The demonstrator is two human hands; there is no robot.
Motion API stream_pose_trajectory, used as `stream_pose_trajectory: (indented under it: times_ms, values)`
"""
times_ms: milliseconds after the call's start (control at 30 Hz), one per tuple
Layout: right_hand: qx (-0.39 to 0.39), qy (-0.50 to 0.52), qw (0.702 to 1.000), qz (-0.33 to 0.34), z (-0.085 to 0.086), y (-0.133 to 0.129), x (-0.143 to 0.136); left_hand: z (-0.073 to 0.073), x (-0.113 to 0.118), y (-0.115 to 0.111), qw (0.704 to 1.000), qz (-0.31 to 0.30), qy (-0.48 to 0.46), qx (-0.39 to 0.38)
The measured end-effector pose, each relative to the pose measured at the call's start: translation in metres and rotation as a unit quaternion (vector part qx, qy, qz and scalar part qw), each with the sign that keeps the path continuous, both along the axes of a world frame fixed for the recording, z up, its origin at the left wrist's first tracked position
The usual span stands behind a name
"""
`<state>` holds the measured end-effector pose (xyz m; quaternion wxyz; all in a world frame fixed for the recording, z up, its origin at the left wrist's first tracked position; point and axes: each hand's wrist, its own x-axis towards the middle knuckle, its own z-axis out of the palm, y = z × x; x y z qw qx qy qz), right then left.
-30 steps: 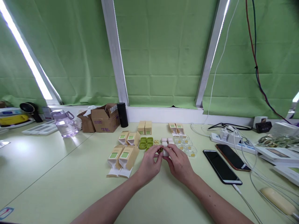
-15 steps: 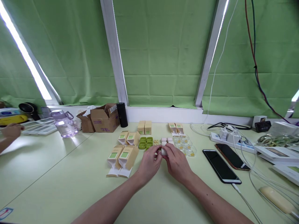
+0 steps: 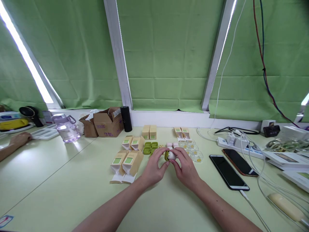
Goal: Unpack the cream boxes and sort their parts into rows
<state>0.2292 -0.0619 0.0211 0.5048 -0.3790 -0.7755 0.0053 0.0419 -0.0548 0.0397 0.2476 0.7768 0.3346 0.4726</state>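
Between my fingertips, above the table, are a small green cup [image 3: 166,156] and a rounded white piece [image 3: 172,155], pressed against each other. My left hand [image 3: 154,168] pinches the green cup from the left. On the other side, my right hand [image 3: 187,168] grips the white piece with thumb and fingers. Just beyond my hands sit several square green cups [image 3: 147,150], small yellowish pieces [image 3: 161,146] and pale pinkish-white blocks [image 3: 169,144], partly hidden by my fingers. Clear plastic domes with yellow spots [image 3: 193,151] lie beyond my right hand.
Small kraft boxes [image 3: 132,161] with open flaps stand left, others [image 3: 149,132] behind. A cardboard carton [image 3: 108,122], black cylinder [image 3: 126,119] and water bottle [image 3: 66,128] are at back left. Right lie phones [image 3: 229,172], cables and a power strip [image 3: 241,147]. Another person's hand [image 3: 21,139] rests far left.
My hands have turned and spread slightly, so the green cup and white piece show more clearly. At far left, the other person's hand has moved right and the white tray beside it has shifted.
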Motion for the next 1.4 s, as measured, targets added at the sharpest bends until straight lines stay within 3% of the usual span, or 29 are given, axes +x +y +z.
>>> stream_pose_trajectory:
  times_ms: [200,567,700,867,1067,1200,1400]
  values:
    - [-0.067,0.075,0.995,0.022,0.003,0.001,-0.002,-0.004,0.007,0.006,0.985,-0.048,-0.099,-0.132]
    - [-0.17,0.224,0.959,0.034,0.002,0.001,-0.009,-0.002,0.011,0.001,0.975,-0.02,-0.149,-0.166]
    - [-0.218,0.36,0.903,0.085,0.006,0.009,-0.001,-0.006,0.009,0.004,0.97,-0.029,-0.165,-0.177]
    - [-0.293,0.474,0.799,0.225,0.007,0.018,0.006,-0.008,0.008,0.004,0.966,-0.028,-0.204,-0.156]
    - [-0.365,0.566,0.677,0.296,0.007,0.016,0.004,-0.007,0.003,0.01,0.94,0.015,-0.297,-0.165]
    - [-0.382,0.578,0.656,0.299,0.01,0.013,0.005,-0.009,-0.001,0.015,0.926,0.027,-0.333,-0.177]
    - [-0.386,0.573,0.668,0.278,0.014,0.009,0.005,-0.009,-0.001,0.016,0.921,0.03,-0.347,-0.172]
